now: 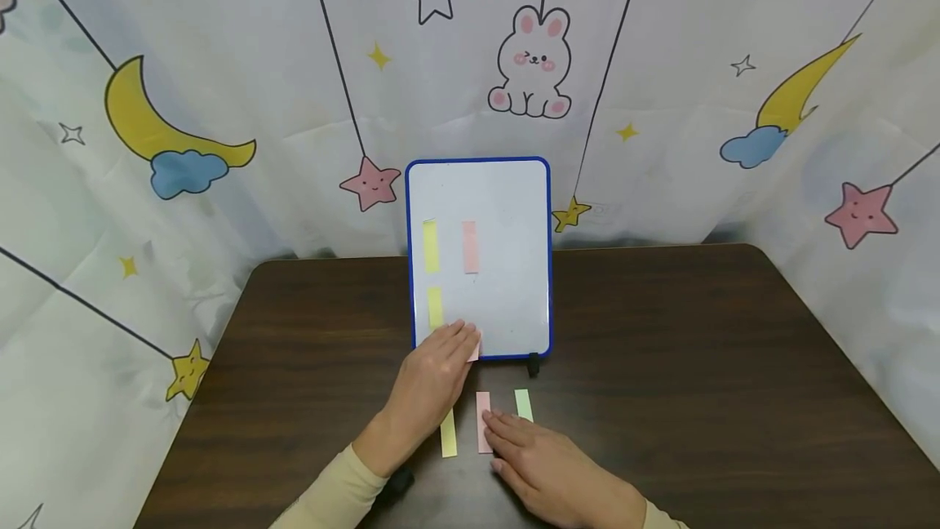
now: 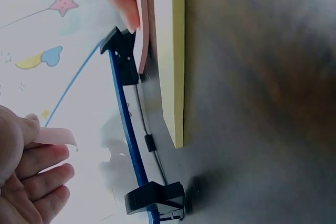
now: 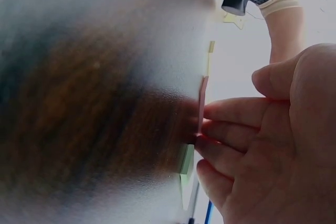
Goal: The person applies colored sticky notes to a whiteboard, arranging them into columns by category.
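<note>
Left wrist view shows the left hand (image 1: 429,378) pinching a pink strip (image 2: 55,136) at the thumb, its free end curling out; the head view shows only a sliver, at the near edge of the whiteboard (image 1: 514,268). The same wrist view shows two black feet (image 2: 152,198) under the board; the head view, one. Right wrist view shows the right hand (image 1: 547,460) with fingers extended, tips against the pink pad (image 1: 483,400), gripping nothing.

Count on the board: two yellow strips (image 1: 431,247) at left, one far, one near; one stuck pink strip (image 1: 471,247) to the right of the far yellow one. Count on the table (image 1: 698,374): three pads, left to right the yellow pad (image 1: 449,435), the pink and the green pad (image 1: 523,404).

Obstructions, head view: the left hand covers the yellow pad's far end; the right hand covers the green pad's near end. Surround: a white backdrop (image 1: 294,88) printed with two yellow moons, stars and clouds.
</note>
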A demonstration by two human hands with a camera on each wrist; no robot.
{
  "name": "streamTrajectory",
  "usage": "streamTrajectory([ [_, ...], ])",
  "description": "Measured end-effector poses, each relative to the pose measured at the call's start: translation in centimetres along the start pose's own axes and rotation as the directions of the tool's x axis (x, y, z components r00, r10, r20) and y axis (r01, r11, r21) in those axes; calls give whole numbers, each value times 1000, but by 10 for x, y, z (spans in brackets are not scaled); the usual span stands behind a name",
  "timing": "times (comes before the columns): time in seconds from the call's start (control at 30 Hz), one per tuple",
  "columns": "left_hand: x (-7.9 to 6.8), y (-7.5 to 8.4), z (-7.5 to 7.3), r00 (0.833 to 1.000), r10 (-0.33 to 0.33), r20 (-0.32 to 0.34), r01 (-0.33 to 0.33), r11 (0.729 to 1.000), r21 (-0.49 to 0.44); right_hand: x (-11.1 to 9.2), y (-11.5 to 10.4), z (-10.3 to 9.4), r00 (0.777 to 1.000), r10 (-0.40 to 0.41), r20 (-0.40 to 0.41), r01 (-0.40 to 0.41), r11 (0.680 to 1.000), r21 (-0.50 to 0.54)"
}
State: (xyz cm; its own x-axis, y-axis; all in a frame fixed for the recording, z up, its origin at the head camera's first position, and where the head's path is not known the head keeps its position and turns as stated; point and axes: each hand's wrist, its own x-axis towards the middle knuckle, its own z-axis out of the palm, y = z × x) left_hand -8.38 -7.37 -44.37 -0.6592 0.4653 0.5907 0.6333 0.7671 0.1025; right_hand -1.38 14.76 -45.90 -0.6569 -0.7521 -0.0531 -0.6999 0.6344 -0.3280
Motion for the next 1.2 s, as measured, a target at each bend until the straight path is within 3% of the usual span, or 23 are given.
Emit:
streamTrajectory([
  [0.3,9,-10,3,996,33,-78,-25,995,101,-2,1,2,999,-22,-48,21,999,-35],
  [0.57,20,-19,11,982,109,-157,-84,984,159,-2,0,1,1000,-5,-25,5,1000,-19],
  [0.8,26,-27,15,984,91,-156,-63,983,173,0,0,0,1000,9,18,-9,1000,-4],
  [1.2,31,-32,22,983,105,-154,-76,980,184,-1,1,3,999,-24,-39,23,999,-38],
])
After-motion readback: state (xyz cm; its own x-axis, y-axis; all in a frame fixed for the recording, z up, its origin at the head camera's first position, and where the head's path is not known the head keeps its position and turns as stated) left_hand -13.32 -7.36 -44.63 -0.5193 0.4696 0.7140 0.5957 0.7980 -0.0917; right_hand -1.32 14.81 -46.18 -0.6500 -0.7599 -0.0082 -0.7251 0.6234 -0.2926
